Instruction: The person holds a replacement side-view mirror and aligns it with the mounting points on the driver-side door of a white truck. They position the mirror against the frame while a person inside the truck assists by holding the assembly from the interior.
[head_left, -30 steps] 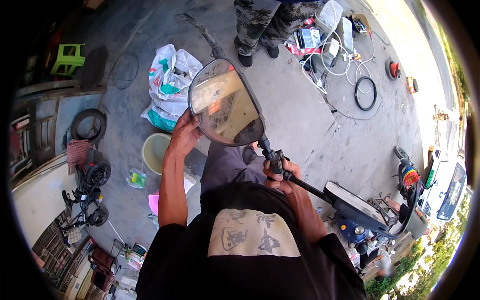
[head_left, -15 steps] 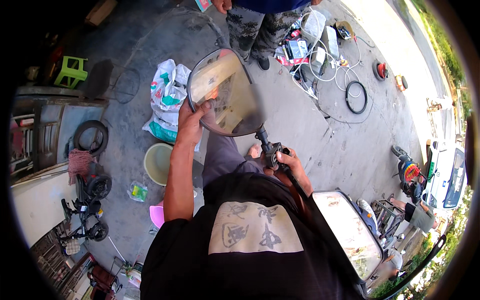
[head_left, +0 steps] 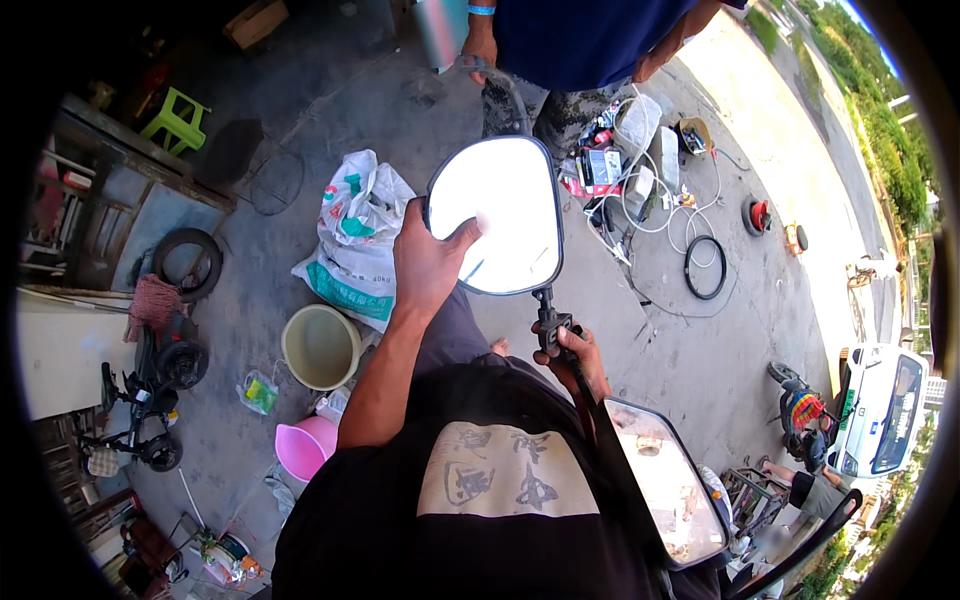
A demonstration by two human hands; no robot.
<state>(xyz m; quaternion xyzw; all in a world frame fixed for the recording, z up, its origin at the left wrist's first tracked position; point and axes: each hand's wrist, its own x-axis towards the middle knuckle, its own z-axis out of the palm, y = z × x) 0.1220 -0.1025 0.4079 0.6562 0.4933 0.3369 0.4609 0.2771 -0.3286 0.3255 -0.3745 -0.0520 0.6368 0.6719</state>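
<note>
My left hand grips the left edge of a large rounded vehicle mirror, its thumb lying on the glass. The mirror has a thin black rim, and its glass shines bright white. From its lower edge a short black stem runs into a black clamp. My right hand is closed around the clamp and the black arm beside it. That arm leads down to a second rectangular mirror at the lower right. A curved black bar rises above the first mirror's top edge.
Opposite me stands a person in a blue top. On the left are a white woven sack, a beige bucket, a pink basin and a tyre. White hose and a black ring lie at the right.
The first mirror has swung right and become more upright, its glass turning from a dim reflection to bright white. My left hand moved right with it. More of the person opposite shows.
</note>
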